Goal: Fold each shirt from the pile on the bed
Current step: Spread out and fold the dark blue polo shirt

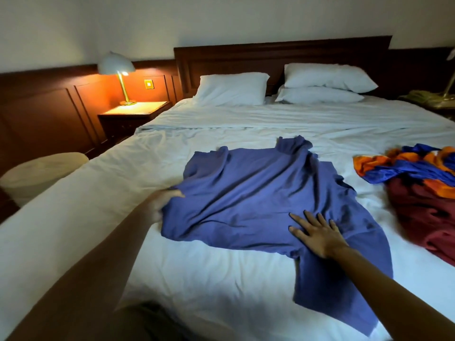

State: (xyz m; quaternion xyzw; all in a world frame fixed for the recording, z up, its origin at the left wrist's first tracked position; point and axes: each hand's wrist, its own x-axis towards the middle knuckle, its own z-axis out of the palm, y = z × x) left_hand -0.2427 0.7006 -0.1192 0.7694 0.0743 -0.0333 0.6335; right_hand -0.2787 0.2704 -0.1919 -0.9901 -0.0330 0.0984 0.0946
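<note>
— Nearest the lens, what shows?
— Two bare forearms coming in from the bottom edge. Between them is a dark patch (150,318), cut off by the frame and too dim to identify.
— And the hands?
— The left hand (163,205) is blurred. It sits at the left edge of the blue shirt (258,198), its fingers (176,193) curled round a bunch of the cloth. The right hand (317,235) lies flat on the shirt's lower part, fingers (299,221) straight and spread, gripping nothing.
— Where is that shirt?
— Spread in the middle of the bed (221,279), on a wrinkled white sheet. It is soft, matte cloth, creased in long ridges, and one long flap reaches toward the near edge.
— The rest of the clothes?
— A crumpled pile (423,193) lies to the right, apart from the blue shirt. Glossy blue-and-orange fabric lies over dull maroon. The frame cuts it off, so I cannot count the garments.
— Farther back?
— Plump white pillows (231,89) against a dark panelled wooden headboard (270,57), and on the left a lit lamp (117,67) with a domed shade. A pale rounded shape (41,173) at the left is too blurred to identify.
</note>
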